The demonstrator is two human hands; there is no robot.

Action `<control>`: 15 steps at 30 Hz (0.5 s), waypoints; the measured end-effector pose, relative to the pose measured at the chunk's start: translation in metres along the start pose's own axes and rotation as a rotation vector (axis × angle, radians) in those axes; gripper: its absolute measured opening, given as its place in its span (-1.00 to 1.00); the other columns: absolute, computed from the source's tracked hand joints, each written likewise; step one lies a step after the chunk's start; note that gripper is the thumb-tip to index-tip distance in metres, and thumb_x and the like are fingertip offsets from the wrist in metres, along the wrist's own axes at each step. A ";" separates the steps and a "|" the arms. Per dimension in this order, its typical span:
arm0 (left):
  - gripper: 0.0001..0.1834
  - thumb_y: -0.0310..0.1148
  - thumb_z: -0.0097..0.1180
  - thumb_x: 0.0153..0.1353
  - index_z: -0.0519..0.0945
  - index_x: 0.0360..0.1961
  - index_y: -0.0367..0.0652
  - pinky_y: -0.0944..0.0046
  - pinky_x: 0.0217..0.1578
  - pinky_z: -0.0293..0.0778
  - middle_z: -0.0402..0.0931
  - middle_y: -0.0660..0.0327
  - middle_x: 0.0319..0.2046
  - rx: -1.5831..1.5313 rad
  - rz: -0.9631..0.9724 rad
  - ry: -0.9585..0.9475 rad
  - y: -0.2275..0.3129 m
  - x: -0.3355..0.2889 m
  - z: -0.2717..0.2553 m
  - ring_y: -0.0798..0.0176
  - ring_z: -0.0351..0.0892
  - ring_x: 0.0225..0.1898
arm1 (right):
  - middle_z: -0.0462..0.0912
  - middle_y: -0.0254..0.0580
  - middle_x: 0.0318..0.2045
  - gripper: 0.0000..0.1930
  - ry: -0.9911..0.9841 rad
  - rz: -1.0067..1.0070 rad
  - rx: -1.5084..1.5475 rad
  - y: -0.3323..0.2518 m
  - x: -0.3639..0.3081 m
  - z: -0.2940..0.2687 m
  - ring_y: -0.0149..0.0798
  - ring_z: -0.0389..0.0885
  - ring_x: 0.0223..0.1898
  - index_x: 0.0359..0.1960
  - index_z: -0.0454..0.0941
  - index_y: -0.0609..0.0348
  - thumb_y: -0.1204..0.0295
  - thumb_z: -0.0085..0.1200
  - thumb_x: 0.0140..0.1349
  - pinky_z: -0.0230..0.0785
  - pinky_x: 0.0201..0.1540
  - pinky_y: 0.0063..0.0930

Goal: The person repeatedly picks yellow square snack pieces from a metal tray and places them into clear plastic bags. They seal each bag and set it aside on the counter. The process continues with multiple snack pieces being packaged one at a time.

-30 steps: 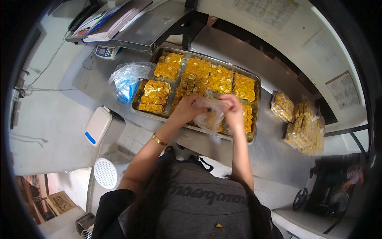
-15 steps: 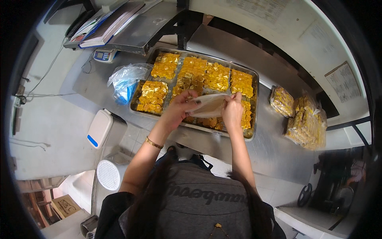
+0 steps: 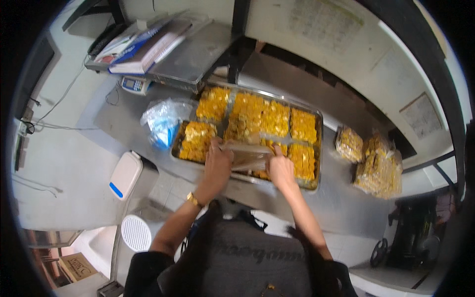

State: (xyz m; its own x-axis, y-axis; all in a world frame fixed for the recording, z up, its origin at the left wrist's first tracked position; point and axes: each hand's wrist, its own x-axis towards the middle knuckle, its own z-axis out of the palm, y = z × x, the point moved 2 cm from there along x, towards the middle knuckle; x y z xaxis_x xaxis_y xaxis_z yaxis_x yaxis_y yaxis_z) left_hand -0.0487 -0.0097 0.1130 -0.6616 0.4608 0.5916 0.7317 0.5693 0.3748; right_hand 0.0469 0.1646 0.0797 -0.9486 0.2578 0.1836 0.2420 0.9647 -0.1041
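A clear plastic bag (image 3: 247, 157) is stretched between my two hands, above the near part of a metal tray (image 3: 319, 148). My left hand (image 3: 218, 162) is closed on the bag's left side. On its right side my right hand (image 3: 281, 171) grips it, the index finger reaching forward along the edge. Under and around the bag, the tray carries several blocks of small yellow, shiny square pieces (image 3: 303, 161). One such block (image 3: 197, 141) lies just beyond my left hand. The bag and my hands hide part of the near row.
Left of the tray lies a crumpled clear and blue plastic bag (image 3: 166, 123), near a small scale (image 3: 134, 85). Bagged yellow packs (image 3: 378, 168) sit on the steel table (image 3: 341, 198) at right. A shelf with folders (image 3: 148, 54) overhangs the back left; a lidded bin (image 3: 126, 173) stands below left.
The view has shifted, so the tray appears lower in the picture. The bag has come down flatter over the tray, and my left hand's fingers have closed in on its side.
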 end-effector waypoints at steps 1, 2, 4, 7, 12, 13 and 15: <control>-0.53 -0.49 0.12 -0.07 0.49 -0.03 -0.30 0.07 -0.24 0.30 0.37 0.11 -0.26 0.003 -0.008 -0.009 0.000 -0.002 0.004 0.03 0.35 -0.18 | 0.48 0.26 -0.09 -0.59 0.126 0.048 -0.047 -0.004 0.013 -0.025 -0.03 0.55 -0.57 -0.13 0.57 0.27 0.64 0.03 -0.12 0.51 -0.42 -0.18; -0.66 -0.48 0.09 -0.03 0.51 -0.14 -0.29 0.09 -0.20 0.31 0.35 0.08 -0.19 -0.056 -0.018 0.012 0.009 -0.001 -0.019 0.03 0.35 -0.15 | 0.49 0.23 -0.10 -0.57 0.208 0.087 -0.083 -0.022 0.010 -0.067 -0.05 0.57 -0.51 -0.11 0.57 0.27 0.66 0.02 -0.13 0.51 -0.38 -0.19; -0.81 -0.48 0.05 0.04 0.54 -0.28 -0.29 0.10 -0.12 0.34 0.32 0.03 -0.08 -0.100 0.010 0.058 0.013 0.002 -0.053 0.02 0.34 -0.08 | 0.47 0.10 -0.08 -0.52 0.554 -0.076 0.207 -0.051 0.013 -0.119 -0.01 0.53 -0.26 -0.03 0.49 0.24 0.66 0.00 -0.12 0.44 -0.22 -0.20; -0.86 -0.49 0.01 0.08 0.53 -0.33 -0.31 0.10 -0.04 0.35 0.28 0.00 0.01 -0.009 0.019 -0.004 -0.030 -0.034 0.003 0.00 0.34 0.01 | 0.33 0.14 0.07 -0.59 0.192 -0.035 0.229 -0.045 0.016 -0.073 0.09 0.44 -0.06 -0.05 0.48 0.23 0.63 -0.02 -0.02 0.33 -0.02 -0.11; -0.80 -0.49 -0.01 0.09 0.50 -0.25 -0.33 0.09 -0.05 0.36 0.28 0.00 0.01 -0.094 -0.079 -0.307 -0.029 -0.066 0.009 -0.02 0.33 0.04 | 0.47 0.11 -0.08 -0.76 0.069 0.153 0.304 -0.027 -0.019 0.034 0.08 0.54 -0.20 -0.26 0.60 0.31 0.47 0.02 0.04 0.37 -0.09 -0.15; -0.79 -0.50 -0.03 0.08 0.50 -0.23 -0.33 0.08 -0.06 0.37 0.27 -0.01 0.02 -0.075 -0.045 -0.287 -0.030 -0.052 0.010 -0.02 0.35 0.02 | 0.48 0.07 -0.13 -0.79 0.065 0.277 0.454 -0.027 -0.012 0.029 0.06 0.54 -0.23 -0.33 0.60 0.29 0.44 0.04 0.04 0.38 -0.13 -0.16; -0.80 -0.52 -0.04 0.08 0.48 -0.24 -0.33 0.07 -0.08 0.39 0.31 -0.01 -0.04 -0.152 -0.075 -0.268 -0.033 -0.043 0.012 -0.01 0.41 -0.05 | 0.49 0.03 -0.29 -0.85 0.165 0.416 0.570 -0.034 -0.002 0.013 0.08 0.53 -0.33 -0.40 0.60 0.25 0.45 0.09 0.01 0.38 -0.26 -0.15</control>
State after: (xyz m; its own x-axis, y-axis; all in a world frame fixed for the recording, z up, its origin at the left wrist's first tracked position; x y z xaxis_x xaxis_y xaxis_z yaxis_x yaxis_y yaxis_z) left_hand -0.0462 -0.0395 0.0668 -0.7193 0.5959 0.3570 0.6822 0.5091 0.5248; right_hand 0.0377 0.1303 0.0699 -0.7472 0.6454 0.1586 0.3891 0.6183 -0.6829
